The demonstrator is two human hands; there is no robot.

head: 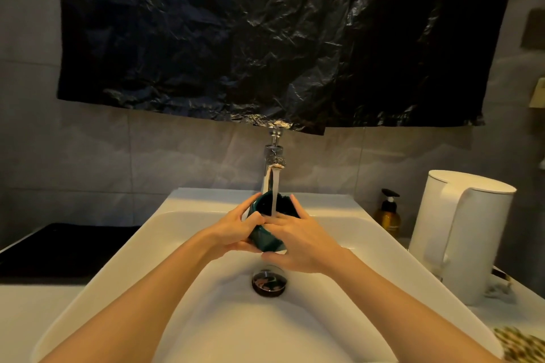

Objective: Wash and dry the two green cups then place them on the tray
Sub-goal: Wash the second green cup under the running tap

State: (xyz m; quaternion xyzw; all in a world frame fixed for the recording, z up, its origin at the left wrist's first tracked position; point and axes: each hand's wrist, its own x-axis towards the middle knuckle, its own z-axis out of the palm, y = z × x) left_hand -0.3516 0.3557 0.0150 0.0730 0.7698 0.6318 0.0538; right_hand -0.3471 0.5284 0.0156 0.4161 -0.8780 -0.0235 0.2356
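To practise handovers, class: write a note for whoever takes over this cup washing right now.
Hands: left hand and right hand both grip one green cup, tilted under the running tap over the sink.
Not in view: second cup, tray.
Done: nothing finished; this cup is being rinsed.
Left: finish it, dry it, wash and dry the other, set both on the tray.

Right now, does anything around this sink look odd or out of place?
Yes. A crumpled black plastic sheet hangs on the wall above the white sink, its lower edge reaching the top of the chrome tap. The round drain looks dark, with brownish bits in it.
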